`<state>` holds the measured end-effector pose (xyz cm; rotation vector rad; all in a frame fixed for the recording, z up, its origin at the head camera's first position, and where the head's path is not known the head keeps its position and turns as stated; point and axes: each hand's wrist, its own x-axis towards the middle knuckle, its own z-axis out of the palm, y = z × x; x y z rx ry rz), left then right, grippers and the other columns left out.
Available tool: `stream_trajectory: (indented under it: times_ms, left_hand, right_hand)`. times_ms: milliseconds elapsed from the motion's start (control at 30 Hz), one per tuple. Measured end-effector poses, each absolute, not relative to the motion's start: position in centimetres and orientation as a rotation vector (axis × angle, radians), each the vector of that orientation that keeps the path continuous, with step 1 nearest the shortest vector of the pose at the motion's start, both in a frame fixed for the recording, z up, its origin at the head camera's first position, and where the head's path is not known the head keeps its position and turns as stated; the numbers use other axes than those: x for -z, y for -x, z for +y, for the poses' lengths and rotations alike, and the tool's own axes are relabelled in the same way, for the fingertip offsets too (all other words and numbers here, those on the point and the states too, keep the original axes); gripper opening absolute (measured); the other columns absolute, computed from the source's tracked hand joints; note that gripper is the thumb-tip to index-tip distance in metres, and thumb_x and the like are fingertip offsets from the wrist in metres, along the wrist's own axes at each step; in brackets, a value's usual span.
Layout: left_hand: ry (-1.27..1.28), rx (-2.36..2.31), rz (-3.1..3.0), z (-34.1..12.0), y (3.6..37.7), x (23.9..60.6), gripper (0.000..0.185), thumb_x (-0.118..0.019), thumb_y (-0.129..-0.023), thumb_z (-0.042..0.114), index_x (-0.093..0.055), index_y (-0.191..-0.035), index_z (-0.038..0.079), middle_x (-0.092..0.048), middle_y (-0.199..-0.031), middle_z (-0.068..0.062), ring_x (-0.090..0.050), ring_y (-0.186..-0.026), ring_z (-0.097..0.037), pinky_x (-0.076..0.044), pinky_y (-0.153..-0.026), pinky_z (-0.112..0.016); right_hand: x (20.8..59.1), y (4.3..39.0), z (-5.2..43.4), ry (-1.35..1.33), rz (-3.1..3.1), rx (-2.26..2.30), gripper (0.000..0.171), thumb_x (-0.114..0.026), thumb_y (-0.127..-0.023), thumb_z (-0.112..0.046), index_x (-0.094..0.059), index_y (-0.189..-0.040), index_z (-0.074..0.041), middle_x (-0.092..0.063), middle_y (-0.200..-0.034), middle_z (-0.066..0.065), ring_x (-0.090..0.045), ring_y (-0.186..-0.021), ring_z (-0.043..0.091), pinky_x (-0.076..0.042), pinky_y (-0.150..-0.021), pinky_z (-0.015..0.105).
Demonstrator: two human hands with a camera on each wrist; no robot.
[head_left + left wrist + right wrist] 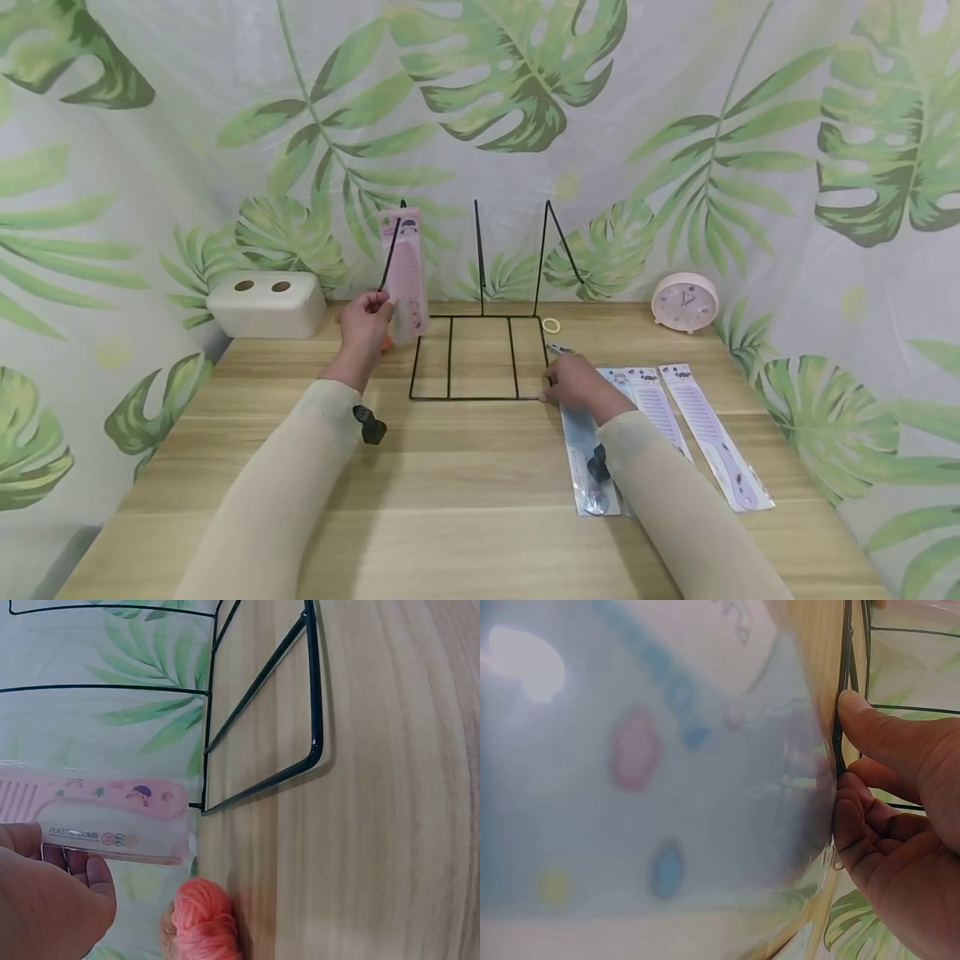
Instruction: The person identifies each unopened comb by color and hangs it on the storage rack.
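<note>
A black wire rack point(480, 398) stands on the table, its base frame flat and several prongs rising at the back. On its left prong hangs a pink plastic comb in a clear sleeve point(408, 271). My left hand point(363, 327) pinches the lower part of that pack, the thumb in front and the other fingers behind it in the left wrist view. At the front right corner of the rack's base is my right hand point(576, 385). In the right wrist view, its thumb and fingers grip the black wire, right beside a blurred light-blue pack point(705, 787).
Several packaged combs lie on the right, including a blue pack point(581, 458) under my right wrist and a lilac one point(712, 433). A pink clock point(685, 302), a white box with two holes point(266, 304), a yellow ring point(551, 325) and coral yarn point(204, 919) stand around the rack.
</note>
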<state>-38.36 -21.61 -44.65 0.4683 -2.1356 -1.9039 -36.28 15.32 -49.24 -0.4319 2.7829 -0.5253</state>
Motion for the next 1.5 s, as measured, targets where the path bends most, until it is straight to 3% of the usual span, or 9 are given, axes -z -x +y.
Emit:
stream_trajectory:
  times_ms: [167,333,467,600,767,967,1200,1333,1500]
  left_hand:
    - [-0.438,1.887,-2.128,-21.7,38.7,45.2,0.022,-0.069,-0.108,0.018,-0.068,-0.124,0.002,-0.058,-0.113,0.002,-0.055,-0.105,-0.012,-0.051,-0.085,-0.024]
    - [-0.4,1.835,-2.226,-21.9,37.8,45.9,0.035,-0.065,-0.11,0.018,-0.065,-0.14,0.001,-0.061,-0.13,-0.007,-0.056,-0.117,-0.017,-0.053,-0.09,-0.025]
    - [-0.367,1.67,-2.49,-22.0,36.2,47.3,0.045,-0.063,-0.111,0.024,-0.061,-0.149,0.001,-0.063,-0.144,-0.019,-0.06,-0.128,-0.031,-0.055,-0.101,-0.039]
    - [-0.138,1.393,-2.902,-22.2,35.0,48.4,0.055,-0.067,-0.109,0.028,-0.057,-0.155,-0.001,-0.061,-0.154,-0.025,-0.056,-0.144,-0.041,-0.048,-0.12,-0.054]
    - [0.243,1.05,-3.177,-22.3,34.5,49.2,0.066,-0.079,-0.102,0.031,-0.057,-0.156,-0.001,-0.06,-0.156,-0.024,-0.051,-0.149,-0.045,-0.042,-0.124,-0.061]
    - [0.328,0.957,-3.173,-22.3,34.0,49.8,0.068,-0.086,-0.096,0.024,-0.06,-0.154,0.0,-0.062,-0.152,-0.027,-0.056,-0.143,-0.043,-0.043,-0.122,-0.06]
    - [0.384,0.886,-3.165,-22.1,33.9,49.8,0.056,-0.088,-0.094,0.023,-0.07,-0.142,0.001,-0.072,-0.131,-0.023,-0.062,-0.12,-0.036,-0.051,-0.112,-0.056]
    - [0.418,0.805,-3.188,-22.0,33.7,49.8,0.04,-0.089,-0.093,0.024,-0.074,-0.124,0.005,-0.068,-0.107,-0.017,-0.059,-0.1,-0.031,-0.053,-0.095,-0.05]
    - [0.423,0.759,-3.208,-22.0,33.6,49.5,0.036,-0.089,-0.094,0.025,-0.075,-0.121,0.006,-0.067,-0.104,-0.013,-0.058,-0.097,-0.028,-0.054,-0.093,-0.048]
  right_hand:
    - [49.2,36.4,15.3,0.455,2.791,0.535,0.021,-0.085,-0.098,-0.024,-0.081,-0.11,-0.008,-0.069,-0.088,0.005,-0.06,-0.078,0.02,-0.049,-0.066,0.032]
    - [49.3,36.5,15.3,0.467,2.787,0.539,0.015,-0.085,-0.098,-0.025,-0.079,-0.099,-0.011,-0.066,-0.085,0.004,-0.059,-0.077,0.019,-0.047,-0.065,0.031]
    - [49.3,36.4,15.4,0.465,2.784,0.536,0.016,-0.084,-0.098,-0.025,-0.077,-0.095,-0.012,-0.067,-0.085,0.004,-0.059,-0.077,0.019,-0.047,-0.065,0.031]
    - [48.9,36.3,15.3,0.471,2.792,0.523,0.016,-0.084,-0.098,-0.025,-0.078,-0.096,-0.01,-0.066,-0.084,0.004,-0.058,-0.077,0.019,-0.047,-0.065,0.031]
    - [48.8,36.2,15.4,0.494,2.795,0.502,0.017,-0.084,-0.098,-0.024,-0.08,-0.103,-0.008,-0.066,-0.087,0.004,-0.058,-0.079,0.02,-0.047,-0.067,0.032]
    - [48.9,36.0,15.4,0.468,2.797,0.505,0.038,-0.084,-0.098,-0.025,-0.078,-0.13,-0.004,-0.076,-0.115,0.012,-0.062,-0.091,0.022,-0.055,-0.08,0.037]
    - [48.7,36.1,15.3,0.467,2.793,0.496,0.027,-0.083,-0.099,-0.024,-0.081,-0.118,-0.006,-0.072,-0.099,0.008,-0.06,-0.085,0.022,-0.05,-0.073,0.036]
    - [49.0,36.2,15.2,0.475,2.793,0.48,0.032,-0.084,-0.099,-0.025,-0.08,-0.124,-0.005,-0.076,-0.111,0.01,-0.061,-0.09,0.022,-0.053,-0.079,0.037]
    - [48.8,36.2,15.0,0.459,2.794,0.457,0.04,-0.084,-0.099,-0.024,-0.077,-0.132,-0.003,-0.075,-0.132,0.016,-0.064,-0.101,0.024,-0.058,-0.093,0.044]
